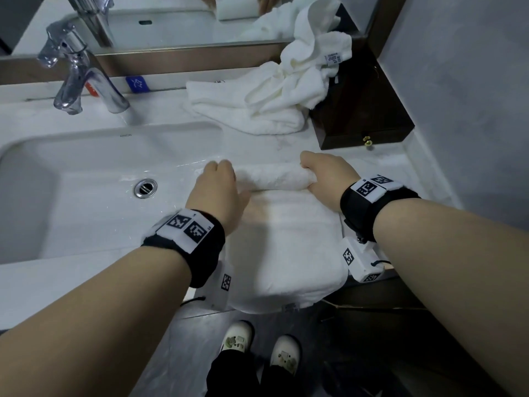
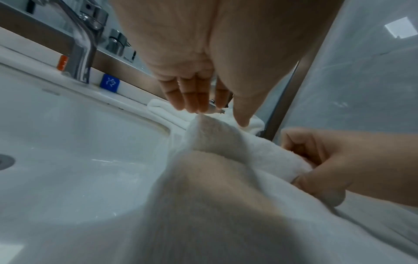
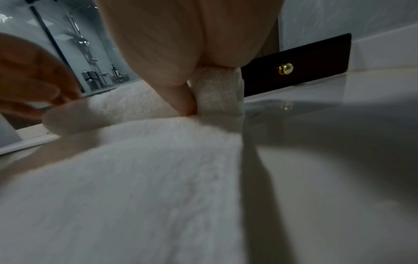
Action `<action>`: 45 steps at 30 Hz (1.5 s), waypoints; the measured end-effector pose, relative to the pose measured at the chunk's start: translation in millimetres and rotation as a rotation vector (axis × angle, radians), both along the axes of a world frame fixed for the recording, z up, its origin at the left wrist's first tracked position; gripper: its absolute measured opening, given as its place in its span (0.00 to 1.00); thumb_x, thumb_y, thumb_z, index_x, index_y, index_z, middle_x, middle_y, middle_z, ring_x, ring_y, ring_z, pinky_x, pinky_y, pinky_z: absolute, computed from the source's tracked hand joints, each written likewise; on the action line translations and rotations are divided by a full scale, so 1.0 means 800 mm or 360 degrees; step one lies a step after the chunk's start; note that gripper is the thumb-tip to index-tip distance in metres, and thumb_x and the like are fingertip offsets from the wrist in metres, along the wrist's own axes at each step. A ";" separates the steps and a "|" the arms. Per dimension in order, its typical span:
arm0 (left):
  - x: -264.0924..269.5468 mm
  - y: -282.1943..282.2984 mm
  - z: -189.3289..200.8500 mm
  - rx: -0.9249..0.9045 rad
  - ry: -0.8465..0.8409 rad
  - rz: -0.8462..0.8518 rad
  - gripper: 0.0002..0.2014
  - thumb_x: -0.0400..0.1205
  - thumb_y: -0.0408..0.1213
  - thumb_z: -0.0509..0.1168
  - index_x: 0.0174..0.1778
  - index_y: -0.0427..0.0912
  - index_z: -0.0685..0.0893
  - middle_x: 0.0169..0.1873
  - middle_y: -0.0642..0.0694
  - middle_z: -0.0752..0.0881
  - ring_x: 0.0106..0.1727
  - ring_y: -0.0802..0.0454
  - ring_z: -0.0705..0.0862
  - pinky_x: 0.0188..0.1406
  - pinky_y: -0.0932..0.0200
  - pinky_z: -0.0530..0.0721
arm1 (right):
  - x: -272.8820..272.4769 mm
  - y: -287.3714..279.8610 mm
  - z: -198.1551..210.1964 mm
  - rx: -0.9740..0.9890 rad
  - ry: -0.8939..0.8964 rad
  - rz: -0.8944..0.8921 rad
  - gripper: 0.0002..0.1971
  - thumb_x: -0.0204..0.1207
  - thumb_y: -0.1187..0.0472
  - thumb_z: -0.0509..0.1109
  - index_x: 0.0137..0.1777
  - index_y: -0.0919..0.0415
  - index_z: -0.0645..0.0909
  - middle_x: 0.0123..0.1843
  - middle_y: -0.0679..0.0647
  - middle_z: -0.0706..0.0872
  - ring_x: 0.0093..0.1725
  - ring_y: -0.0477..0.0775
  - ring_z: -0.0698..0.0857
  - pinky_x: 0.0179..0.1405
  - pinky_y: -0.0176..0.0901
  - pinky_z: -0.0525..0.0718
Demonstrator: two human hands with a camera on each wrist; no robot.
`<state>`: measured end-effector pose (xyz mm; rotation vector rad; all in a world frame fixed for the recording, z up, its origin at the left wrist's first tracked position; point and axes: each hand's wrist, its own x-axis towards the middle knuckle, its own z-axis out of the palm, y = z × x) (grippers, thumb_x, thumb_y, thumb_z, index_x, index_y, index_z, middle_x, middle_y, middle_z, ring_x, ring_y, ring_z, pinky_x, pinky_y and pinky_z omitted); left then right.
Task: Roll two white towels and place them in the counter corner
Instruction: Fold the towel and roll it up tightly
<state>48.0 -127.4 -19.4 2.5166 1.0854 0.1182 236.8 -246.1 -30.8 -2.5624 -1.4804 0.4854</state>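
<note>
A white towel (image 1: 286,239) lies flat on the counter, its near edge hanging over the front. Its far end is wound into a tight roll (image 1: 272,176). My left hand (image 1: 217,181) sits over the roll's left end; in the left wrist view its fingers (image 2: 192,96) are nearly straight, tips touching the top of the roll (image 2: 226,141). My right hand (image 1: 323,173) grips the right end, fingers curled over it and thumb under it (image 2: 321,160). A second white towel (image 1: 286,90) lies crumpled in the back right corner of the counter.
A dark wooden box (image 1: 363,110) with a brass knob stands in the corner, partly under the crumpled towel. The sink basin (image 1: 86,173) with its drain (image 1: 145,188) lies just left of the roll. A chrome faucet (image 1: 77,70) rises behind it, below the mirror.
</note>
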 end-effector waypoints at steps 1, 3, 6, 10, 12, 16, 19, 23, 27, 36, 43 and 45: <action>0.006 0.003 0.001 0.0025 -0.0108 -0.0053 0.16 0.81 0.42 0.68 0.61 0.38 0.77 0.59 0.39 0.77 0.58 0.38 0.77 0.53 0.51 0.75 | -0.001 -0.001 0.001 -0.0002 -0.0002 -0.0001 0.11 0.72 0.72 0.62 0.48 0.57 0.69 0.44 0.58 0.81 0.45 0.64 0.80 0.46 0.58 0.83; 0.020 0.010 0.003 0.0025 -0.0147 -0.0233 0.20 0.84 0.41 0.65 0.71 0.41 0.76 0.67 0.40 0.77 0.68 0.38 0.74 0.63 0.48 0.74 | -0.002 -0.002 0.001 0.0006 -0.0017 0.0003 0.11 0.72 0.72 0.62 0.49 0.58 0.70 0.44 0.59 0.81 0.46 0.64 0.79 0.46 0.57 0.82; 0.040 0.022 0.001 0.0023 0.0106 -0.0504 0.17 0.88 0.38 0.59 0.72 0.40 0.80 0.69 0.40 0.80 0.71 0.39 0.74 0.69 0.47 0.75 | -0.006 -0.003 0.001 -0.0008 -0.0119 0.0061 0.11 0.71 0.75 0.62 0.47 0.59 0.69 0.43 0.55 0.79 0.46 0.62 0.79 0.42 0.47 0.72; 0.053 0.039 0.001 -0.0076 0.0275 -0.0552 0.14 0.87 0.37 0.59 0.67 0.40 0.82 0.63 0.41 0.85 0.64 0.40 0.81 0.60 0.55 0.77 | -0.013 -0.005 0.000 -0.0083 -0.0265 0.0163 0.14 0.70 0.77 0.63 0.44 0.57 0.68 0.45 0.52 0.77 0.48 0.59 0.78 0.48 0.46 0.71; 0.056 0.046 0.005 -0.0151 0.0249 -0.0502 0.15 0.85 0.37 0.64 0.68 0.45 0.82 0.63 0.44 0.85 0.64 0.43 0.81 0.58 0.56 0.77 | -0.013 -0.010 0.000 -0.0069 -0.0259 0.0175 0.13 0.69 0.77 0.64 0.48 0.60 0.72 0.48 0.53 0.80 0.50 0.60 0.80 0.51 0.46 0.74; 0.067 0.057 0.008 -0.0229 0.0379 -0.0509 0.17 0.81 0.38 0.69 0.66 0.48 0.79 0.63 0.47 0.83 0.58 0.46 0.80 0.51 0.56 0.75 | -0.016 -0.023 0.000 -0.0073 -0.0150 0.0126 0.25 0.69 0.80 0.61 0.67 0.65 0.74 0.65 0.59 0.80 0.65 0.64 0.77 0.67 0.56 0.73; 0.070 0.060 0.006 -0.0244 0.0418 -0.0521 0.18 0.79 0.37 0.71 0.64 0.48 0.79 0.60 0.48 0.83 0.54 0.47 0.79 0.50 0.57 0.76 | -0.014 -0.029 0.007 -0.0106 0.0023 0.0078 0.30 0.68 0.81 0.58 0.71 0.64 0.71 0.70 0.60 0.77 0.69 0.66 0.74 0.70 0.57 0.72; 0.074 0.059 0.007 -0.0193 0.0466 -0.0549 0.16 0.77 0.36 0.72 0.60 0.47 0.79 0.54 0.48 0.82 0.51 0.46 0.78 0.48 0.55 0.75 | -0.011 -0.038 0.014 -0.0099 0.0261 0.0019 0.34 0.73 0.75 0.58 0.79 0.54 0.65 0.80 0.52 0.70 0.79 0.58 0.66 0.77 0.44 0.64; 0.075 0.054 0.009 -0.0095 0.0521 -0.0581 0.15 0.77 0.36 0.72 0.59 0.46 0.79 0.54 0.47 0.81 0.51 0.45 0.79 0.46 0.54 0.76 | -0.009 -0.044 0.016 -0.0103 0.0503 -0.0114 0.35 0.78 0.71 0.56 0.83 0.45 0.60 0.86 0.47 0.60 0.86 0.53 0.51 0.81 0.45 0.54; 0.055 0.032 0.000 0.0173 0.0384 -0.0642 0.17 0.77 0.32 0.73 0.60 0.42 0.78 0.58 0.44 0.80 0.51 0.44 0.78 0.43 0.55 0.72 | -0.005 -0.048 0.026 0.0177 0.0600 -0.0189 0.09 0.81 0.66 0.66 0.55 0.57 0.86 0.69 0.50 0.83 0.67 0.52 0.81 0.71 0.46 0.76; 0.042 0.014 -0.004 0.0467 0.0438 -0.0727 0.14 0.77 0.28 0.68 0.55 0.42 0.76 0.52 0.44 0.81 0.54 0.45 0.78 0.42 0.57 0.68 | -0.009 -0.030 0.052 -0.0176 0.0213 -0.0014 0.25 0.78 0.65 0.69 0.75 0.55 0.72 0.72 0.51 0.81 0.69 0.51 0.79 0.70 0.44 0.76; 0.039 0.010 -0.003 0.0519 0.0448 -0.0743 0.14 0.76 0.27 0.67 0.54 0.42 0.75 0.51 0.45 0.81 0.54 0.45 0.78 0.41 0.57 0.68 | -0.013 -0.022 0.059 -0.0343 0.0066 0.0079 0.27 0.79 0.62 0.68 0.78 0.56 0.70 0.72 0.51 0.80 0.70 0.53 0.78 0.69 0.43 0.75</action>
